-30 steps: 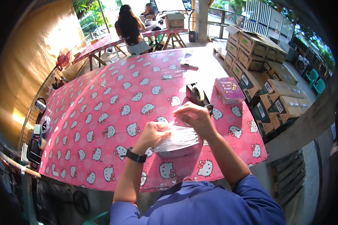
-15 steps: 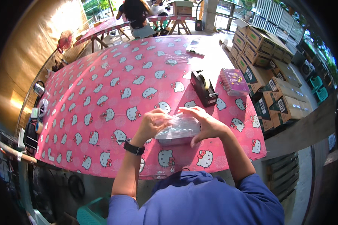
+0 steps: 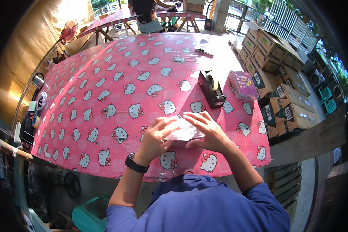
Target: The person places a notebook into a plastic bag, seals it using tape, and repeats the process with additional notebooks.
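A small block-shaped package (image 3: 185, 132) in clear, shiny plastic sits on the pink table just in front of me. My left hand (image 3: 157, 136) grips its left side, fingers over the top and thumb at the near edge. On the opposite side, my right hand (image 3: 209, 132) holds it the same way, its fingertips almost meeting the left ones at the far edge. Much of the package is hidden under both hands. Beyond my right hand stands a black tape dispenser (image 3: 212, 91) with a roll of tape. To its right is a stack of purple plastic-wrapped card packs (image 3: 243, 86).
The table has a pink cat-print cover (image 3: 104, 96). A flat dark-edged object (image 3: 203, 52) lies toward its far end. Cardboard boxes (image 3: 276, 50) are piled at the right. Another person (image 3: 144, 15) is at a far table. A teal stool (image 3: 89, 214) stands lower left.
My left hand has gone from pinching the loose plastic at the top to lying over the package's left side. The right hand has settled lower over its side. The view has shifted slightly.
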`<state>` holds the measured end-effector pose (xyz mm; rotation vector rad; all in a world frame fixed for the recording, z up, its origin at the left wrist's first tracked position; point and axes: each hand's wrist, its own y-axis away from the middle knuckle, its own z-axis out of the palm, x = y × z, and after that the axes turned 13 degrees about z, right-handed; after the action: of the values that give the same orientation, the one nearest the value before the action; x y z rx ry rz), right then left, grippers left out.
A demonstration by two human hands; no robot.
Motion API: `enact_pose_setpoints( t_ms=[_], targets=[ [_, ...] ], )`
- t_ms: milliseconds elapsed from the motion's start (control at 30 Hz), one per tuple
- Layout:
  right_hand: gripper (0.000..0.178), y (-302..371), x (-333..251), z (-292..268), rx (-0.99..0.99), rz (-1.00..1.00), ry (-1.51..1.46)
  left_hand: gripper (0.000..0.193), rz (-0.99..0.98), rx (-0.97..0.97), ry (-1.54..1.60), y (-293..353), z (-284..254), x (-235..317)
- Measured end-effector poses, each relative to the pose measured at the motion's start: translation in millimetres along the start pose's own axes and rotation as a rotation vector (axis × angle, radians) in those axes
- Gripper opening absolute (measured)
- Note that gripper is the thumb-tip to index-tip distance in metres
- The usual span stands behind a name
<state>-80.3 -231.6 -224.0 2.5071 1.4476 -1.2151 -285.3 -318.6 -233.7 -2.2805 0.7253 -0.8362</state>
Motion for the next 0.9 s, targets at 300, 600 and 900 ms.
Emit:
enact_pose_setpoints(
  t_ms=[300, 600, 900],
  targets=[
    [0.022, -2, -3, 12, 0.133, -0.049, 0.081, 0.019, -0.1, 0.146, -0.074, 10, -3, 7],
    [0.006, -15, -1, 9, 0.003, -0.013, 0.259, 0.005, -0.008, -0.062, -0.241, -3, -6, 7],
    [0.035, -61, 27, 2, 0.305, -0.083, 0.315, 0.026, -0.565, -0.069, 0.203, -13, 2, -43]
  ],
)
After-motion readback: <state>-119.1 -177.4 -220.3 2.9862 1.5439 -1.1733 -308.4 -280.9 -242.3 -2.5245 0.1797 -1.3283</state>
